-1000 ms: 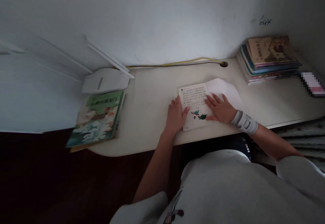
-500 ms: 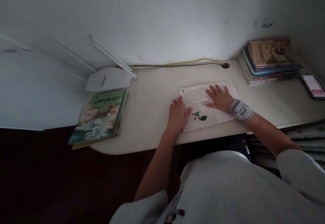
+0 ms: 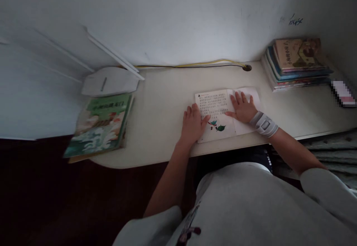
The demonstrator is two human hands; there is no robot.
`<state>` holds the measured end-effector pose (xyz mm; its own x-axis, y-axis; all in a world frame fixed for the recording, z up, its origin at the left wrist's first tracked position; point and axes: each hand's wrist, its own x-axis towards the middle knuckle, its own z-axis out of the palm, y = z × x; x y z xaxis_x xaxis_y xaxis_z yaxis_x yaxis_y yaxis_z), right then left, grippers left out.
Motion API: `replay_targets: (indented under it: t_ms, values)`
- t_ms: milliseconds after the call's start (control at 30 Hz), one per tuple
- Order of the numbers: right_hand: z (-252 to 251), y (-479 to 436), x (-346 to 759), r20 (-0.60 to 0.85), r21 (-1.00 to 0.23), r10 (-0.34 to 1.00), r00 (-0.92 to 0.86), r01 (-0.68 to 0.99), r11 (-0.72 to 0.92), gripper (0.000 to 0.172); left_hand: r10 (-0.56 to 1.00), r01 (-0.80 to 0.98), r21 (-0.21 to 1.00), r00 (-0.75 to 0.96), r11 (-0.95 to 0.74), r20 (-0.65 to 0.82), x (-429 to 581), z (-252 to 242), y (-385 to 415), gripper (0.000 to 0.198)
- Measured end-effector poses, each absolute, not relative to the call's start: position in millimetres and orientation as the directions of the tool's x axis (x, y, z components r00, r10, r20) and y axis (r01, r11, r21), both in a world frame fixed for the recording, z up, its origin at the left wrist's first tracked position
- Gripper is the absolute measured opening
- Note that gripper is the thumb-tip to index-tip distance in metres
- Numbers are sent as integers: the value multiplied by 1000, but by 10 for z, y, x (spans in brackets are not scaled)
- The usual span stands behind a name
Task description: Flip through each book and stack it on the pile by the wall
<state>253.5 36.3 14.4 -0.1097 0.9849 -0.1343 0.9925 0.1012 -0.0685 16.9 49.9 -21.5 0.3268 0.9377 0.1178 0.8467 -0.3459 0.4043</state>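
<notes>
An open book (image 3: 216, 103) lies flat on the white desk (image 3: 158, 123). Its left page carries lines of print and a small picture of a leaf; the right page looks blank where it shows. At the left edge of the book rests my left hand (image 3: 192, 124), open, with the thumb over the page. My right hand (image 3: 243, 107) is spread flat on the right page, its thumb reaching across the fold. It hides part of that page. A grey wristband (image 3: 264, 123) circles my right wrist.
Picture books with a green cover (image 3: 100, 123) overhang the desk's left end, beside a white device (image 3: 110, 80) with upright antennas. A book stack (image 3: 299, 65) stands at back right, near a blurred-out phone (image 3: 343, 93). Cables (image 3: 178, 66) run along the wall into a hole.
My right hand has moved slightly right, off the printed text towards the right page. My left hand stays at the book's left edge. The view has shifted a little.
</notes>
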Motion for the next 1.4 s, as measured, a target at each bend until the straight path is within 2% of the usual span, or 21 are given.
replay_targets:
  t_ms: [133, 333, 433, 600, 733, 867, 1000, 1100, 1167, 1233, 1267, 1333, 1400]
  values:
    - [73, 396, 2571, -85, -77, 994, -70, 995, 63, 98, 945, 852, 410, 309, -324, 105, 180, -220, 490, 84]
    - [-113, 401, 2700, 34, -175, 999, -40, 984, 46, 103, 943, 852, 404, 308, -333, 126, 199, -229, 477, 81]
    - [-90, 386, 2707, 37, -145, 999, -29, 989, 34, 102, 940, 853, 395, 319, -342, 125, 201, -228, 483, 82]
    - [-6, 458, 2773, -9, -126, 989, -145, 982, 143, 97, 942, 867, 371, 322, -333, 93, 211, -192, 480, 82]
    - [35, 483, 2822, -30, -117, 986, -161, 981, 157, 91, 936, 868, 352, 337, -350, 98, 214, -169, 474, 78]
    - [112, 291, 2716, 66, -42, 987, -149, 988, 152, 84, 937, 877, 332, 336, -347, 93, 216, -180, 484, 75]
    - [98, -34, 2670, 95, 9, 941, -324, 946, 325, 78, 943, 881, 336, 320, -333, 94, 221, -188, 489, 70]
    - [10, -175, 2767, 78, 20, 930, -360, 933, 359, 70, 947, 844, 428, 295, -321, 129, 228, -154, 469, 63]
    - [-43, -194, 2836, 95, 21, 933, -348, 938, 347, 68, 955, 774, 560, 216, -296, 206, 238, -102, 449, 56]
    - [-73, -183, 2871, 107, 20, 933, -345, 938, 345, 68, 968, 630, 740, 84, -236, 238, 250, -30, 440, 49]
    - [-78, -175, 2874, 106, 19, 933, -345, 938, 345, 68, 979, 523, 832, 30, -186, 200, 253, 11, 446, 46]
    - [-78, -169, 2861, 104, 15, 933, -345, 938, 346, 68, 1000, 261, 965, 11, -21, 18, 249, 99, 487, 36]
    - [-71, -183, 2837, 106, 7, 933, -344, 938, 346, 68, 980, 22, 982, 71, 187, -188, 223, 184, 564, 26]
